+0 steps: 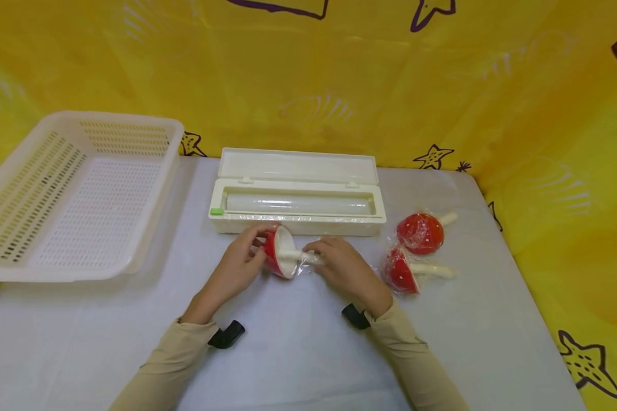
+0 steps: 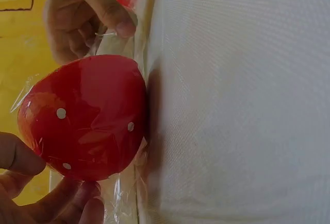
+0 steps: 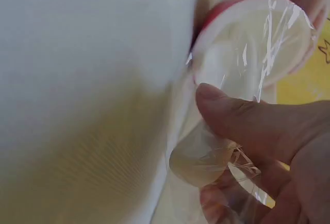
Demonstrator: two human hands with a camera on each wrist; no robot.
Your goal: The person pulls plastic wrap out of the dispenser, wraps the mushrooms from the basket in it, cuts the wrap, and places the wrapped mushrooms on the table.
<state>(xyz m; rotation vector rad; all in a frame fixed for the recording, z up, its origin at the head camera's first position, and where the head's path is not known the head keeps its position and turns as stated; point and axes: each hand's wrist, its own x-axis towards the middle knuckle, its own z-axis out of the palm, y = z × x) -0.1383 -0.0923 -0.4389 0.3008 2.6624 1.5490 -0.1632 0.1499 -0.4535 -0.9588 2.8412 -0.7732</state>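
Observation:
A toy mushroom with a red, white-dotted cap and a pale stem lies sideways between the two hands, in front of the open box. My left hand holds the cap from the left; in the left wrist view its thumb and fingertips curl against the red cap. From the other side my right hand pinches the stem between thumb and fingers. Clear plastic film stretches over the cap's pale underside and bunches around the stem, its creases shining in the right wrist view.
A white box with its lid raised holds a roll of clear film behind the hands. Two more film-wrapped mushrooms, one farther back and one nearer, lie at right. A white plastic basket stands at left.

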